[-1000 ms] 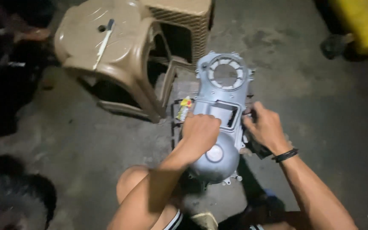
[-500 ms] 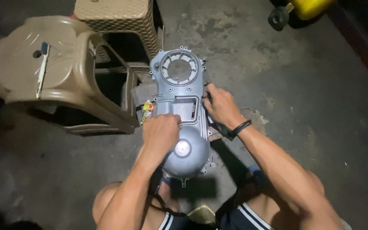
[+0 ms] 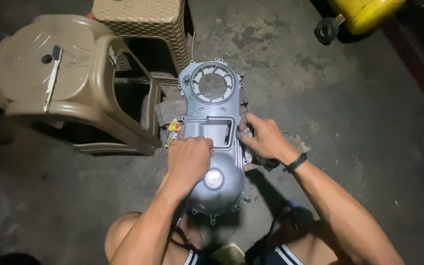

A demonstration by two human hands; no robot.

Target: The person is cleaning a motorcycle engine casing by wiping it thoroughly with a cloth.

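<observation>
Two hands bear on the grey engine cover (image 3: 212, 142), lying on the concrete floor (image 3: 349, 113), long axis running away from us: left hand (image 3: 188, 158) closed on its middle, right hand (image 3: 263, 137) gripping its right edge.

the engine cover (image 3: 212, 122) looks like cast metal, grey and matt, with a smoother sheen on its rounded dome. the stool (image 3: 60, 83) is tan plastic, smooth but scuffed; the basket (image 3: 143, 19) has a woven-textured plastic. the floor (image 3: 349, 108) is rough, stained concrete.
</observation>
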